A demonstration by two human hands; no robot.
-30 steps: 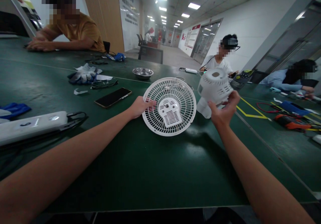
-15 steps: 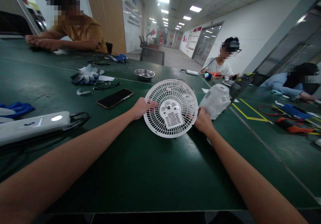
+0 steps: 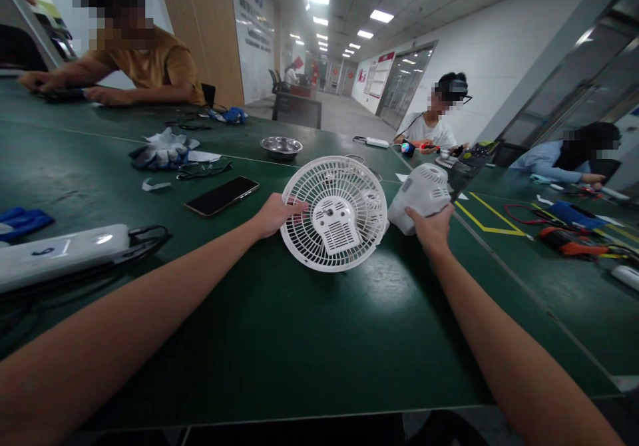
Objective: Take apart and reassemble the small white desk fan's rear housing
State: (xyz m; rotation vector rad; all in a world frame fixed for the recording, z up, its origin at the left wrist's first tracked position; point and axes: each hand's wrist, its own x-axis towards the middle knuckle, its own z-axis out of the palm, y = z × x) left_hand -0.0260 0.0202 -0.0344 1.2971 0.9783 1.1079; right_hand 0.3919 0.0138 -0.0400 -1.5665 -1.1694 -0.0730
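A round white fan grille with a slotted plate at its centre is tilted up over the green table. At its left rim, my left hand grips it, thumb lying over the bars. To the right is a white plastic housing with vent slots, which looks like a fan's motor cover. My right hand is closed on the near side of this housing; some of its fingers are hidden behind it. The grille and the housing are close together, and I cannot tell whether they touch.
On the table lie a phone, a metal bowl, gloves and a white power strip. A dark transparent bottle stands beyond the housing. An orange tool lies right. Co-workers sit around.
My right hand has left the grille's right edge and moved right onto the white housing. My left hand keeps its hold on the grille. The view has shifted slightly.
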